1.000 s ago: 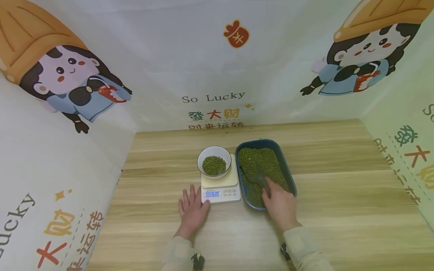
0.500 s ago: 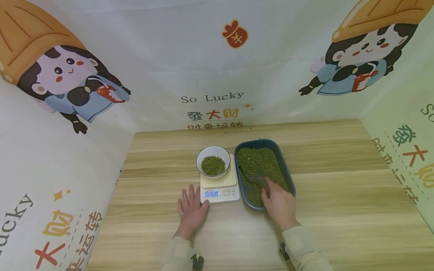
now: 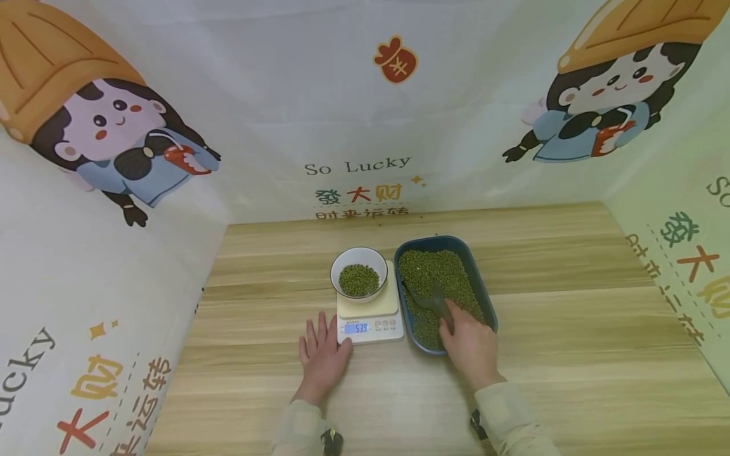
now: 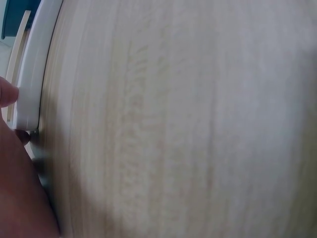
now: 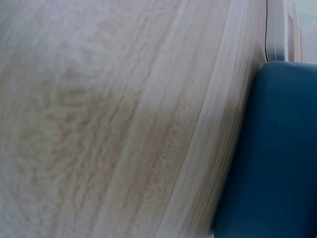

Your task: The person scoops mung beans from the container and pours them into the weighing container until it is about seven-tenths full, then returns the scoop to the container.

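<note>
My right hand [image 3: 470, 345] grips the handle of a dark scoop [image 3: 438, 304] over a deep blue tub [image 3: 483, 285]. The scoop's head lies among the small green beans, which look like mung beans [image 3: 445, 266], filling the tub. Left of it, a white kitchen scale [image 3: 371, 329] with a lit display bears a dark-rimmed white bowl [image 3: 383, 282] partly filled with the same beans. My left hand [image 3: 326, 354] lies flat with fingers spread, its thumb at the scale's front left corner. In the left wrist view, the thumb [image 4: 7, 93] is against the scale's edge [image 4: 30, 94].
The wooden table [image 3: 256, 278] is bounded by printed white sheeting [image 3: 274, 114] at the back and both sides. Tub and scale stand side by side, nearly touching. In the right wrist view, the tub's blue wall [image 5: 277, 148] fills the right side.
</note>
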Motion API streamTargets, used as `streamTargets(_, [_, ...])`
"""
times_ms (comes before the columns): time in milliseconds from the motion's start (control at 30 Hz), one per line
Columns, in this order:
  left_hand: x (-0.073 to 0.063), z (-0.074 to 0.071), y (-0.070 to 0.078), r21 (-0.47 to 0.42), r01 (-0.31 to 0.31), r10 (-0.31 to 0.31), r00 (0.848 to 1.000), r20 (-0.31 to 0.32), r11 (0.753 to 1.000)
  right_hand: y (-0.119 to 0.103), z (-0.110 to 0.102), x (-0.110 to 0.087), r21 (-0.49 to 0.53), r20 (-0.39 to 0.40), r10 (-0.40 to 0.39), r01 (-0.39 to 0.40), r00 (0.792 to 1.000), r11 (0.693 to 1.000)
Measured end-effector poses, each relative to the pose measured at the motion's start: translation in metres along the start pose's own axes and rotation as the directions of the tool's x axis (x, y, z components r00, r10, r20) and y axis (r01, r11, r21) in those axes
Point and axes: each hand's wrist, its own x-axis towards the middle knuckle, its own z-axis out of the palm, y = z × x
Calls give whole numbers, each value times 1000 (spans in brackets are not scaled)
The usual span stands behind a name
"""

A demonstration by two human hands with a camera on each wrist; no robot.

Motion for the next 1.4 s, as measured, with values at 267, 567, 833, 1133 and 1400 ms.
streamTargets(267, [-1, 0, 0, -4, -10, 10, 1000, -10, 1000, 0, 0, 0, -1, -7, -3, 3, 1000, 1000])
streamTargets(567, [-1, 0, 0, 3, -13, 13, 1000, -6, 1000, 0, 0, -1, 1, -14, -5, 5, 1000, 1000])
streamTargets(833, [-2, 0, 0, 1, -15, 15, 1000, -16, 1000, 1, 1, 0, 5, -23, -8, 8, 1000, 1000])
streamTargets(1133, [-3, 0, -1, 5, -12, 12, 1000, -20, 1000, 0, 2, -1, 6, -26, -11, 12, 1000, 1000])
streamTargets(1400, [-3, 0, 0, 7, -14, 14, 1000, -28, 1000, 1, 3, -1, 5, -25, -7, 7, 1000, 1000])
